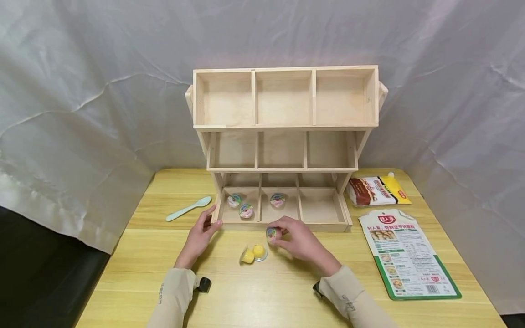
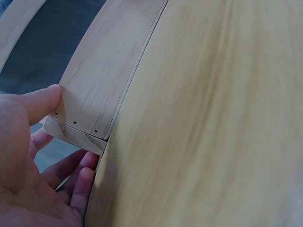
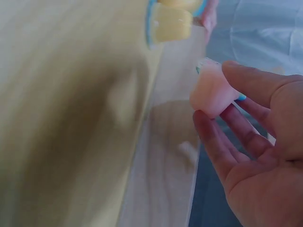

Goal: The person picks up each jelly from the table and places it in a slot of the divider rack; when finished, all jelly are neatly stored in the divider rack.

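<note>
Pale yellow wood-grain desk [image 1: 254, 300] carries everything. On it, at the far side, an unpainted light-wood 3-tier rack [image 1: 283, 170], 3 compartments per tier. R of rack: flat white-and-green printed plastic bag [image 1: 410, 255], w/ plump red, white & yellow spouted pouch [image 1: 377, 190] just behind.

L hand [image 1: 201, 236] grips rack's front L corner, thumb on the wood, fingers round the other side. R hand [image 1: 297, 238] pinches a small pink jelly cup w/ printed lid [image 3: 213, 92] btwn thumb & fingers, just in front of bottom tier, near mid compartment. Pale mint plastic spoon [image 1: 187, 211] lies L of rack.

Other small jelly cups: 2 in bottom-L compartment [image 1: 234, 201] [image 1: 246, 211], 1 in bottom-mid [image 1: 277, 200], all lid up. 2 yellow ones on desk btwn hands: one tilted on its side [image 1: 248, 256], one lid down [image 1: 259, 250].

Risks (judgement): smooth tapered cup could slip if pinch loosens; low R hand could clip front board or knock the yellow pair; hard L-hand pull could shift rack & slide loose cups.
</note>
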### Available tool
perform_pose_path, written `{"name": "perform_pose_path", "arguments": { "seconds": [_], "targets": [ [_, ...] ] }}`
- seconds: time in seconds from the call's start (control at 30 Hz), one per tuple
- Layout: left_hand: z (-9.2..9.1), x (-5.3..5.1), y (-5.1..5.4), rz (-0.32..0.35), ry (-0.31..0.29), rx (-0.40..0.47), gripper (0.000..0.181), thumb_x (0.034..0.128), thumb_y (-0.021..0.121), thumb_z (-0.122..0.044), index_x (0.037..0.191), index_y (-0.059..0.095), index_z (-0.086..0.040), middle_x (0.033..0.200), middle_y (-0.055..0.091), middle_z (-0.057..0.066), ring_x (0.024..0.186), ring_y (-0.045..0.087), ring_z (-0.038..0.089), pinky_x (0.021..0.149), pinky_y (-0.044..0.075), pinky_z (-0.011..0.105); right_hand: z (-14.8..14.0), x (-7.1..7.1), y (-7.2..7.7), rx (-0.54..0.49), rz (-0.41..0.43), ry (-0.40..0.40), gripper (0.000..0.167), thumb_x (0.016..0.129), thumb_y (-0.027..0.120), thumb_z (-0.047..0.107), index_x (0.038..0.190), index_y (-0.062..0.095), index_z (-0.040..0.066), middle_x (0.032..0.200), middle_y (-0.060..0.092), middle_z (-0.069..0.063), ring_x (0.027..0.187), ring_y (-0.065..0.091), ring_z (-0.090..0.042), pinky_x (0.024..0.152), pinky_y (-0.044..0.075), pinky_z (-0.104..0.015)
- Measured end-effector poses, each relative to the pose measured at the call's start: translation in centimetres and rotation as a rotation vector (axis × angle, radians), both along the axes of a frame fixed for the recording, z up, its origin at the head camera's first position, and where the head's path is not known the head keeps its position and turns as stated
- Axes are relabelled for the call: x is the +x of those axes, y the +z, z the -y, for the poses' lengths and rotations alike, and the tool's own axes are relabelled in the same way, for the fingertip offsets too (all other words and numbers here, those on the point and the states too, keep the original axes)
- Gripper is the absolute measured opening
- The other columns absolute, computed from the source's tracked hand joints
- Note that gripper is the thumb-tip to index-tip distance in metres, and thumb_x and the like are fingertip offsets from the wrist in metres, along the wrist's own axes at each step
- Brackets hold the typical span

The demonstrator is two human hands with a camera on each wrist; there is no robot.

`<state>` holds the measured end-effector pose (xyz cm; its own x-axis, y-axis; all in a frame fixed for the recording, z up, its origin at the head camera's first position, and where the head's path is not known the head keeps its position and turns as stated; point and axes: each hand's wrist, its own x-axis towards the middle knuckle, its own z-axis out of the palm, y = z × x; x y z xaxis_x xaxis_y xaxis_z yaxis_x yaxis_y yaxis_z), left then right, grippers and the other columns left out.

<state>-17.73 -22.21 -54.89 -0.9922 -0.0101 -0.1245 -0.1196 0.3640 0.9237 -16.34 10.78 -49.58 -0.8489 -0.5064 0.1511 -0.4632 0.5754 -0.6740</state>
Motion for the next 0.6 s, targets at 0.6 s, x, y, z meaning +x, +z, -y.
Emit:
{"name": "perform_pose_path", "arguments": {
  "seconds": [0.6],
  "targets": [
    [0.1, 0.0, -0.2, -0.021, -0.001, -0.011, 0.063, 0.1039, 0.063, -0.039, 0.160, 0.036, -0.034, 0.145, 0.054, 0.019, 0.129, 0.057, 0.036, 0.110, 0.045, 0.054, -0.7, -0.5, 2.7, -0.160, 0.009, -0.111, 0.058, 0.086, 0.084, 0.010, 0.141, 0.063, 0.010, 0.124, 0.068, -0.007, 0.108, 0.068, -0.028, 0.096, 0.059, -0.043]
  ]
}}
